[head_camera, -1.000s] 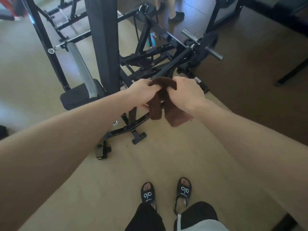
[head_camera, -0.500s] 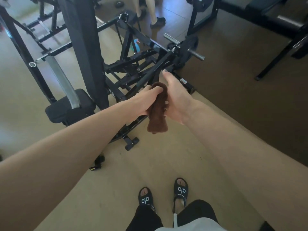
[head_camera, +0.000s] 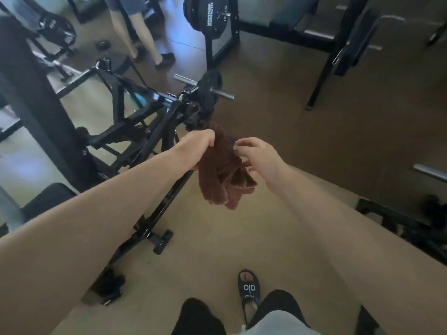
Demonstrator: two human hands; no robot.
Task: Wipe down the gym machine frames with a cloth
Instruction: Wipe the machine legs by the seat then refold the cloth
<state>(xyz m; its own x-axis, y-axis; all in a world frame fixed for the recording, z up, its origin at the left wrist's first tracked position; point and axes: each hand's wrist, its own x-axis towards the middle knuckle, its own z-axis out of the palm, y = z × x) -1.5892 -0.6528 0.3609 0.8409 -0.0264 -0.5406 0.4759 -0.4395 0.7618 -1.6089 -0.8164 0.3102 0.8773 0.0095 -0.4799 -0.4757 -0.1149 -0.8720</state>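
Far left: a thick black upright post (head_camera: pixel 31 112), part of the black gym machine frame (head_camera: pixel 135 141), with a slanted bar running down to a foot (head_camera: pixel 163 241) on the tan floor (head_camera: pixel 205 238). Beyond the frame, a round weight plate (head_camera: pixel 210 87) on a silver peg (head_camera: pixel 221 93). At the top, the legs of another person (head_camera: pixel 142 37) standing on darker flooring.

In the middle, left hand (head_camera: pixel 197 148) with fingers curled round the upper part of the brown cloth (head_camera: pixel 221 170), grip clamped on it. Cloth bunched and folded, hanging in the air in front of the frame, not touching any bar as far as can be told.

Just right of the cloth, right hand (head_camera: pixel 260 155) with fingers loosely bent, fingertips at the cloth's edge; cannot tell whether pinching or only touching.

Below, 1 black sandal (head_camera: pixel 249 290) with white lettering on the floor. Far right, another black bench frame (head_camera: pixel 324 56) and dark gear (head_camera: pixel 411 226) on the floor.
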